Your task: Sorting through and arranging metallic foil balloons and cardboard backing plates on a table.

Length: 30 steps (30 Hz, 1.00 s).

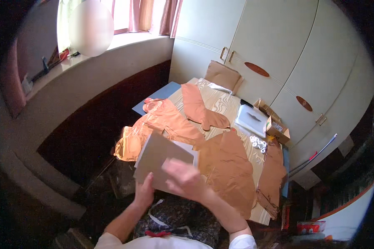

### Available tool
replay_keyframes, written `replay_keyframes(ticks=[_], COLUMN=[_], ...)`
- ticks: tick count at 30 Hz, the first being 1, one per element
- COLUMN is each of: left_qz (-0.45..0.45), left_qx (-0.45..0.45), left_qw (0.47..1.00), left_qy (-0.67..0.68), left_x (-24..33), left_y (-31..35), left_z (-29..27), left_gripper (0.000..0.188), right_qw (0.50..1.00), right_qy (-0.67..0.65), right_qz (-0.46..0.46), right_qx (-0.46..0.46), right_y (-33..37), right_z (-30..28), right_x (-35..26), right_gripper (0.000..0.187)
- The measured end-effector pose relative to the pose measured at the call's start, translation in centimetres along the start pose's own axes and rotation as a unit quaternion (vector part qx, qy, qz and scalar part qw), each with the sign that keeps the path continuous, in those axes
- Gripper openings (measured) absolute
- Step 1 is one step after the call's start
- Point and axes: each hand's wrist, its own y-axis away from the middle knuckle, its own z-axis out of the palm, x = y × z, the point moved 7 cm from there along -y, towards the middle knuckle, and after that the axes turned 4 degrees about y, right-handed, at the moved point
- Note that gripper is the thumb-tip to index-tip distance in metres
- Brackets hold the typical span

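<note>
My left hand (pixel 144 193) grips the lower left edge of a flat grey-brown cardboard sheet (pixel 160 155), held tilted over the near end of a light wooden table (pixel 224 106). White paper sheets (pixel 191 148) show just behind the cardboard. My right hand (pixel 186 178) lies across the front face of the cardboard, fingers apart and blurred. Shiny copper-orange fabric pieces (pixel 228 166) lie spread over the table beside and beyond the hands.
A long orange fabric piece (pixel 197 108), a white tray (pixel 252 119), small white rings (pixel 258 144) and an open cardboard box (pixel 277 128) sit farther along the table. Cream cupboard doors (pixel 278 45) stand behind. A window ledge (pixel 91 62) runs along the left.
</note>
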Motion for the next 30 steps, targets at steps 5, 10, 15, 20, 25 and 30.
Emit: replay_keyframes(ticks=[5, 10, 15, 20, 25, 30], left_qz=[0.141, 0.16, 0.141, 0.128, 0.096, 0.083], left_qx=[-0.232, -0.297, -0.224, -0.201, -0.218, -0.216], left_qw=[0.912, 0.851, 0.919, 0.946, 0.959, 0.934], left_qy=[-0.308, -0.402, -0.292, -0.218, -0.154, -0.271], left_x=[7.9, 9.5, 4.6, 1.5, -0.6, -1.9], left_y=[-3.0, -5.5, -7.4, -6.6, -7.0, -8.5], left_z=[4.6, 7.5, 3.3, 1.4, 1.1, -1.4], left_gripper=[0.017, 0.016, 0.021, 0.027, 0.031, 0.027], right_qw=[0.953, 0.829, 0.792, 0.764, 0.8, 0.859], right_qy=[-0.205, -0.469, -0.519, -0.545, -0.508, -0.433], right_qz=[0.142, 0.279, 0.266, 0.308, 0.219, 0.235], right_qx=[0.171, 0.121, 0.184, 0.158, 0.232, 0.139], right_y=[-0.2, 1.4, 4.1, 3.5, 5.6, 3.5], right_z=[-3.5, 0.2, 6.3, 5.8, 9.5, 7.7], right_x=[9.2, 11.6, 14.2, 12.3, 14.4, 12.4], right_gripper=[0.06, 0.044, 0.037, 0.034, 0.047, 0.05])
